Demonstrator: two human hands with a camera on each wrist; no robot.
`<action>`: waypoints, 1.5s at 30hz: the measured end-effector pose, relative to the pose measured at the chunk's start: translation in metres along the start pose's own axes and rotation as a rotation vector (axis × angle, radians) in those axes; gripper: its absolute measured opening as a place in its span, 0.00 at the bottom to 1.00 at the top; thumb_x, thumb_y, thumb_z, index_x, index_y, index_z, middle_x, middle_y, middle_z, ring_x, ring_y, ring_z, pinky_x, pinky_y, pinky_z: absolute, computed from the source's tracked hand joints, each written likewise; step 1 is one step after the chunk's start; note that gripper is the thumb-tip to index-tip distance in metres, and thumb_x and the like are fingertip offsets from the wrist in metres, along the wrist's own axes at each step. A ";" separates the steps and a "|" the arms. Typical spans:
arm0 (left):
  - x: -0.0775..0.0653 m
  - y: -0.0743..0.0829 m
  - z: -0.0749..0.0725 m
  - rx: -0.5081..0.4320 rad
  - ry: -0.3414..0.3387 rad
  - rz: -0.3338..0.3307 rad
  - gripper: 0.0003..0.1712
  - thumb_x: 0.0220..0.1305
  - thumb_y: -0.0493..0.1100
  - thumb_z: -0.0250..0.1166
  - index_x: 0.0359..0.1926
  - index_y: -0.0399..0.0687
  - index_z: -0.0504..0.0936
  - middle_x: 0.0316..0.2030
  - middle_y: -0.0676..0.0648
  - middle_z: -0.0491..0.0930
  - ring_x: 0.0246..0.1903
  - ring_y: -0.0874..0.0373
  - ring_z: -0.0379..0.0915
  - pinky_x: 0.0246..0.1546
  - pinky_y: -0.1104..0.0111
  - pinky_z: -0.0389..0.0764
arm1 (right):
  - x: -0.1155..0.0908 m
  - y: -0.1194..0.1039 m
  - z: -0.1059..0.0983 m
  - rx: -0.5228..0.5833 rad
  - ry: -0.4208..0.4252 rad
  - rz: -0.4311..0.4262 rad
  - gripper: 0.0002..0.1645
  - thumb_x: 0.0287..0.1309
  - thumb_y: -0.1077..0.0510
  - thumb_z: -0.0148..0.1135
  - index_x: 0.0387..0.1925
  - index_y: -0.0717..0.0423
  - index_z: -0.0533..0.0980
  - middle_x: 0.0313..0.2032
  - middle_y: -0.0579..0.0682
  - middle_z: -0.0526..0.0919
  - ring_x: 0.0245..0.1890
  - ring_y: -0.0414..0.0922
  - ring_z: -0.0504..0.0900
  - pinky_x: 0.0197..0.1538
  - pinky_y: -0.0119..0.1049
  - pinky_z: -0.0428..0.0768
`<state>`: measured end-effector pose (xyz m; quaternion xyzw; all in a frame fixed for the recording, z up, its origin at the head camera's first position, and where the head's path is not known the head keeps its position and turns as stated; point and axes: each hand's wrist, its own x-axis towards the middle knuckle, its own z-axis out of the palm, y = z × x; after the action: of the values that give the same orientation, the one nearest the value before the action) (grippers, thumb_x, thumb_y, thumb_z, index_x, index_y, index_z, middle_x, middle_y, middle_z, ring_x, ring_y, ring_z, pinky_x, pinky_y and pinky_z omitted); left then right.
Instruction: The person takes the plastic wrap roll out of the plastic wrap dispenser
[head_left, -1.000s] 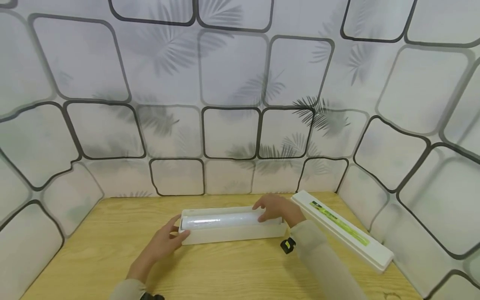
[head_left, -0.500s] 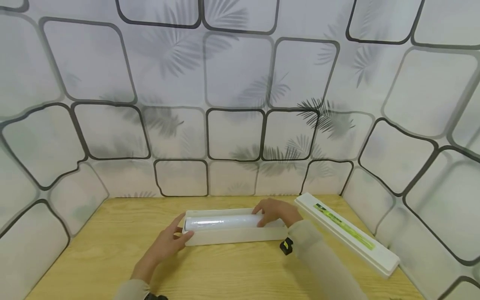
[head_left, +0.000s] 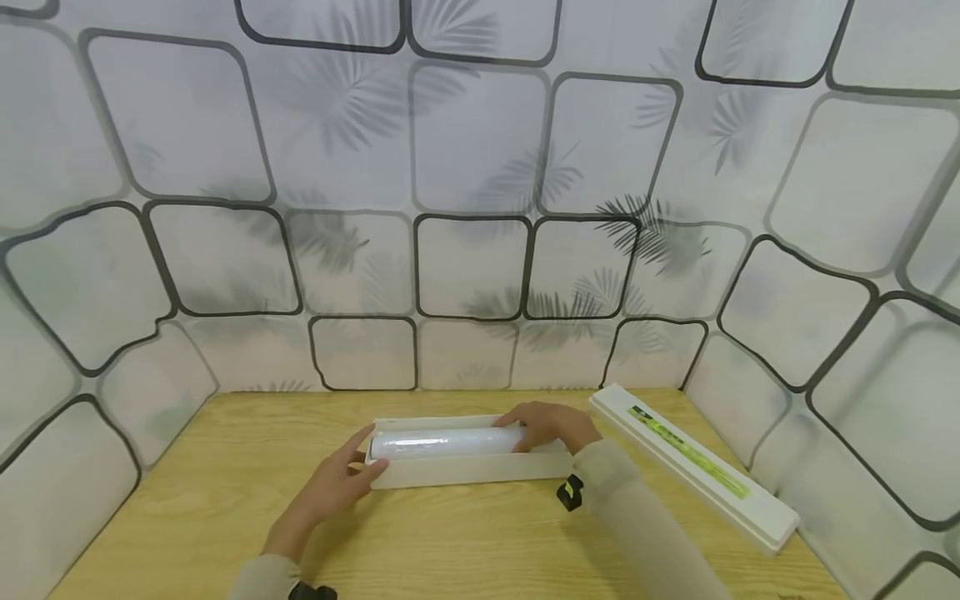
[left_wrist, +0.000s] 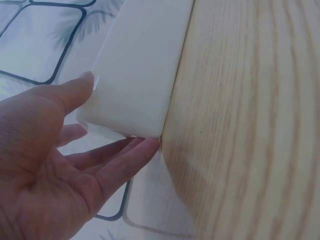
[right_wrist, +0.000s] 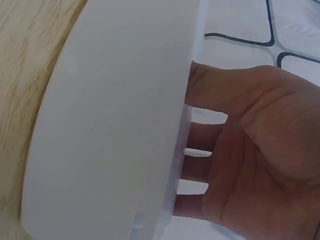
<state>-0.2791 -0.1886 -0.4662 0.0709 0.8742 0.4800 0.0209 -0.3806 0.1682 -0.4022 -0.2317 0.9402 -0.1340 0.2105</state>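
A long white box [head_left: 472, 472] lies lidless on the wooden table, its front wall filling much of both wrist views. Inside it rests a shiny roll of clear plastic wrap [head_left: 442, 443]. My left hand [head_left: 335, 486] holds the box's left end, thumb at the front top edge and fingers at the end wall; in the left wrist view the fingertips [left_wrist: 150, 145] meet the lower corner. My right hand [head_left: 551, 423] reaches into the box from above and grips the roll near its right part. In the right wrist view the fingertips of this hand [right_wrist: 255, 145] are hidden behind the front wall.
A long white lid [head_left: 693, 467] with a green and yellow label lies slanted on the table [head_left: 450, 542] at the right. Fabric walls [head_left: 480, 267] with a grid and leaf print enclose the table at the back and sides.
My right hand has shifted a little left along the box and lower into it, with the roll seated deeper. My left hand keeps its hold on the end. The head view has shifted slightly.
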 end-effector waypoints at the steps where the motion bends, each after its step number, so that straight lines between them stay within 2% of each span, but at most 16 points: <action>1: 0.000 0.000 0.000 -0.001 -0.001 0.001 0.44 0.72 0.52 0.66 0.81 0.46 0.57 0.59 0.26 0.78 0.50 0.42 0.85 0.43 0.59 0.88 | 0.000 0.001 0.000 -0.004 0.005 -0.009 0.34 0.64 0.55 0.72 0.70 0.40 0.75 0.74 0.53 0.70 0.74 0.57 0.68 0.74 0.57 0.68; 7: 0.001 0.002 -0.001 0.006 0.008 0.015 0.44 0.73 0.51 0.66 0.80 0.45 0.57 0.59 0.25 0.77 0.50 0.41 0.85 0.43 0.59 0.88 | -0.002 0.003 0.001 -0.080 0.046 -0.118 0.34 0.65 0.55 0.70 0.71 0.45 0.73 0.72 0.55 0.73 0.73 0.59 0.70 0.74 0.57 0.69; 11: 0.002 0.002 -0.003 0.001 0.011 0.017 0.43 0.73 0.51 0.66 0.80 0.45 0.57 0.58 0.25 0.78 0.49 0.42 0.85 0.42 0.60 0.88 | -0.008 -0.001 -0.001 -0.083 0.076 -0.170 0.36 0.66 0.56 0.68 0.74 0.48 0.70 0.72 0.58 0.73 0.73 0.61 0.69 0.74 0.59 0.67; 18: 0.001 0.001 -0.003 0.000 0.001 0.038 0.44 0.73 0.51 0.65 0.80 0.42 0.56 0.57 0.25 0.78 0.48 0.42 0.86 0.41 0.61 0.88 | -0.020 -0.009 -0.004 -0.098 0.135 -0.121 0.35 0.69 0.55 0.66 0.74 0.40 0.69 0.73 0.56 0.71 0.75 0.62 0.65 0.73 0.74 0.58; 21: 0.002 0.001 -0.003 0.005 -0.004 0.045 0.44 0.74 0.51 0.64 0.80 0.41 0.55 0.58 0.25 0.78 0.49 0.41 0.85 0.41 0.62 0.88 | -0.024 -0.009 -0.005 -0.107 0.161 -0.113 0.34 0.69 0.55 0.66 0.74 0.38 0.70 0.73 0.55 0.72 0.75 0.62 0.65 0.72 0.77 0.56; 25: 0.003 0.000 -0.002 0.007 -0.004 0.030 0.43 0.74 0.51 0.65 0.80 0.43 0.56 0.59 0.24 0.77 0.50 0.41 0.85 0.41 0.61 0.88 | -0.029 -0.005 -0.005 -0.108 0.177 -0.125 0.34 0.69 0.55 0.66 0.74 0.39 0.70 0.72 0.55 0.73 0.75 0.63 0.65 0.72 0.75 0.58; 31: 0.002 -0.001 -0.002 -0.008 -0.009 0.028 0.43 0.73 0.50 0.65 0.80 0.43 0.56 0.58 0.25 0.78 0.49 0.42 0.86 0.40 0.61 0.88 | -0.043 0.001 -0.008 -0.097 0.223 -0.207 0.34 0.69 0.54 0.65 0.74 0.45 0.70 0.67 0.59 0.77 0.66 0.61 0.74 0.67 0.63 0.72; 34: 0.001 0.000 -0.002 -0.007 0.001 0.017 0.44 0.73 0.51 0.66 0.80 0.44 0.56 0.59 0.25 0.78 0.48 0.42 0.86 0.40 0.61 0.88 | -0.052 0.001 -0.011 -0.114 0.260 -0.249 0.35 0.69 0.54 0.65 0.74 0.50 0.69 0.65 0.61 0.79 0.62 0.61 0.77 0.64 0.60 0.75; 37: 0.000 0.000 -0.003 -0.003 0.008 0.011 0.44 0.73 0.51 0.66 0.80 0.44 0.56 0.59 0.25 0.78 0.49 0.42 0.86 0.41 0.60 0.88 | -0.060 0.002 -0.012 -0.118 0.282 -0.245 0.35 0.69 0.53 0.63 0.75 0.50 0.68 0.62 0.62 0.80 0.59 0.59 0.78 0.61 0.58 0.77; 40: 0.000 0.001 -0.003 0.001 0.006 0.005 0.44 0.73 0.51 0.65 0.80 0.45 0.56 0.59 0.25 0.77 0.50 0.41 0.85 0.42 0.59 0.88 | -0.068 0.003 -0.013 -0.135 0.297 -0.235 0.35 0.69 0.51 0.62 0.75 0.49 0.69 0.56 0.62 0.82 0.51 0.55 0.79 0.53 0.53 0.79; 45: -0.001 0.002 -0.003 0.002 -0.001 0.005 0.44 0.73 0.52 0.65 0.80 0.44 0.56 0.59 0.25 0.78 0.50 0.40 0.85 0.42 0.60 0.88 | -0.080 0.012 -0.015 -0.139 0.335 -0.238 0.34 0.67 0.50 0.64 0.73 0.49 0.71 0.55 0.62 0.83 0.49 0.53 0.79 0.49 0.50 0.78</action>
<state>-0.2782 -0.1900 -0.4627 0.0731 0.8745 0.4791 0.0201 -0.3280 0.2198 -0.3667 -0.3297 0.9351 -0.1292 0.0172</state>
